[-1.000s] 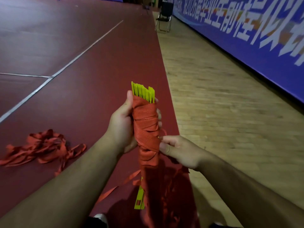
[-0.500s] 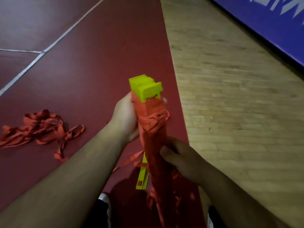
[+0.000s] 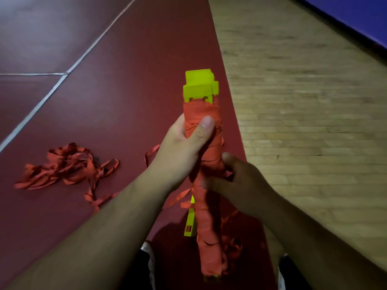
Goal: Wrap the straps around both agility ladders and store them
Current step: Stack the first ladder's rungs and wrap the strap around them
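I hold a bundled agility ladder (image 3: 207, 225) upright in front of me: stacked yellow rungs (image 3: 200, 85) stick out at the top, and orange strap is wound tightly down its length. My left hand (image 3: 182, 151) grips the upper part, thumb pressed across the wraps. My right hand (image 3: 243, 181) grips the bundle just below, fingers curled round the strap. A second ladder's loose orange straps (image 3: 65, 166) lie in a tangled heap on the floor at the left. One yellow rung (image 3: 189, 222) shows on the floor behind the bundle.
I stand on a dark red sports mat (image 3: 129, 65) with white lines (image 3: 62, 76). Wooden floor (image 3: 303, 114) runs along the right, bordered by a blue banner (image 3: 360, 19) at the top right. Loose strap ends (image 3: 230, 243) trail near my feet.
The bundle has turned so the rungs' flat face points at me. My left thumb has come round to the front of the wraps. The camera has tilted further down.
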